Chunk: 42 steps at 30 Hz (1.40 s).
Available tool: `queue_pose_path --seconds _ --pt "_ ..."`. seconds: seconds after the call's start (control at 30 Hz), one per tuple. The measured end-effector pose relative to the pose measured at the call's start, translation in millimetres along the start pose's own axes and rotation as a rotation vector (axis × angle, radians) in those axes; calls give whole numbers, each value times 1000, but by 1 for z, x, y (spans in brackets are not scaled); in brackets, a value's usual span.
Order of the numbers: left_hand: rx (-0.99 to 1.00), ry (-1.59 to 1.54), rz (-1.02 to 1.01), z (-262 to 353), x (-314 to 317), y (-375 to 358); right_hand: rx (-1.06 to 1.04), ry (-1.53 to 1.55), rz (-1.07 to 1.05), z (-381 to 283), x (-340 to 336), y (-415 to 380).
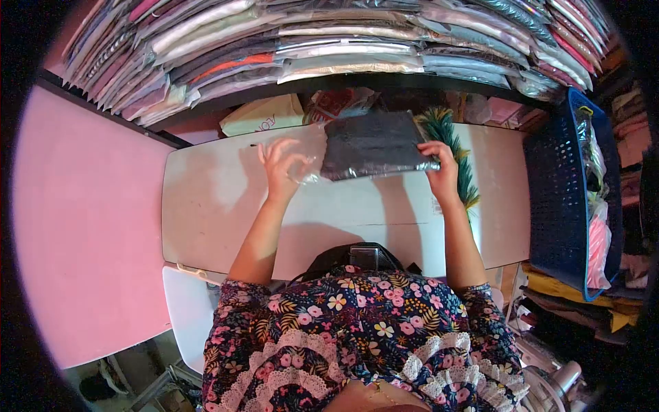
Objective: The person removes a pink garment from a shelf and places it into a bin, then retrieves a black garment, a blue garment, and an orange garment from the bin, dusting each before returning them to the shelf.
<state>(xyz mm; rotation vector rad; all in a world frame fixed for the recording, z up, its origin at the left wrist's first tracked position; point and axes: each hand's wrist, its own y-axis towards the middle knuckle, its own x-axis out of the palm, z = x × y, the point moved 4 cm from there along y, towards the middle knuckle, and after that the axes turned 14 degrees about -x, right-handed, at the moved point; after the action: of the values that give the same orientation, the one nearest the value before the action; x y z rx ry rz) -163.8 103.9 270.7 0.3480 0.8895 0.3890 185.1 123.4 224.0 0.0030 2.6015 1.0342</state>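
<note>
A dark folded garment in a clear plastic bag point(374, 143) is held up over the white table point(329, 226). At its left end, my left hand point(283, 168) pinches the loose clear flap between thumb and index finger, with the other fingers raised. My right hand point(441, 168) grips the right end of the bag, its fingers closed around the edge. Just behind the right hand, a green tinsel-like garland point(465, 175) with yellowish tips lies along the table.
Shelves above carry stacks of bagged folded clothes point(350, 48). Beneath them sits a cream bag point(264, 115) with red lettering. A blue basket point(559, 199) holding plastic-wrapped items stands at the right. A pink panel point(96, 226) is on the left, and a white chair point(187, 309) is close by.
</note>
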Motion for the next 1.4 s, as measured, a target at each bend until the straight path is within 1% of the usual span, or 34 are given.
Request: queue_pose_path --seconds 0.07,0.1,0.13,0.17,0.2,0.27,0.3,0.33,0.37,0.4,0.43,0.47,0.5,0.53,0.57,0.6,0.67,0.7,0.73,0.77,0.8,0.87,0.9,0.97,1.0,1.07,1.1,1.13,1.2,1.23,1.27,1.33,1.37,1.4 --pt "214 189 -191 -13 10 -27 -13 -260 -151 2 3 -27" --pt "212 186 -192 -22 10 -43 53 -354 -272 -1 3 -41" --pt "191 288 -295 -33 15 -61 -67 -611 -380 -1 3 -58" --pt "170 390 -398 -45 18 -78 -32 -689 -332 2 -6 -74" --pt "169 392 -398 -54 15 -90 3 -763 -283 4 -18 -87" --pt "73 397 -318 -73 4 -108 156 -832 -41 1 -53 -112" --pt "69 393 -321 -75 -2 -115 317 -918 -18 -3 -64 -127" --pt "-14 446 -267 -80 -10 -117 476 -1000 8 -7 -74 -142" --pt "-98 500 -212 -85 -16 -118 472 -1001 7 -3 -80 -162" --pt "-102 501 -208 -89 -14 -121 552 -913 -89 13 -81 -186" --pt "-110 374 -78 -91 -14 -122 629 -822 -185 20 -78 -197" --pt "-116 247 52 -94 -15 -122 623 -820 -185 25 -79 -204" --pt "-119 248 56 -90 -11 -120 637 -759 -230 25 -76 -206" --pt "-72 166 48 -81 -5 -117 653 -697 -276 21 -72 -203" --pt "-23 82 42 -71 0 -116 609 -668 -170 15 -67 -196" --pt "-25 79 47 -62 3 -114 705 -566 -177 24 -61 -200" --pt "71 305 -252 -46 18 -114 648 -532 -104 9 -39 -182" --pt "71 303 -246 -49 19 -116 644 -473 -133 0 -26 -177" --pt "38 345 -294 -56 25 -121 601 -407 -193 -7 -13 -178" --pt "7 386 -338 -63 30 -125 556 -400 -328 -14 -2 -178" --pt "9 386 -332 -72 30 -130 382 -338 -395 -16 8 -189" --pt "-77 414 -307 -97 21 -140 257 -264 -474 -40 24 -171" --pt "-68 407 -260 -98 14 -141 256 -264 -477 -46 27 -160" --pt "-71 417 -224 -110 6 -143 441 -273 -530 -42 32 -146" --pt "-70 426 -184 -109 2 -141 439 -274 -532 -37 36 -144" --pt "-123 385 -127 -106 -2 -138 295 -153 -560 -33 47 -137" --pt "-171 341 -74 -102 -5 -134 286 -121 -646 -35 51 -133" --pt "-171 343 -69 -98 -4 -131 281 -119 -646 -37 50 -127" --pt "-106 255 15 -89 -2 -126 174 -38 -925 -44 59 -125" --pt "-52 251 2 -88 2 -125 128 1 -907 -44 61 -122" --pt "-52 249 7 -86 6 -123 123 -3 -908 -41 61 -118" --pt "13 221 -84 -78 18 -125 297 48 -738 -32 56 -107" --pt "-4 313 -253 -78 28 -127 307 13 -599 -31 51 -102" --pt "-13 342 -445 -82 39 -130 306 14 -607 -32 50 -99"
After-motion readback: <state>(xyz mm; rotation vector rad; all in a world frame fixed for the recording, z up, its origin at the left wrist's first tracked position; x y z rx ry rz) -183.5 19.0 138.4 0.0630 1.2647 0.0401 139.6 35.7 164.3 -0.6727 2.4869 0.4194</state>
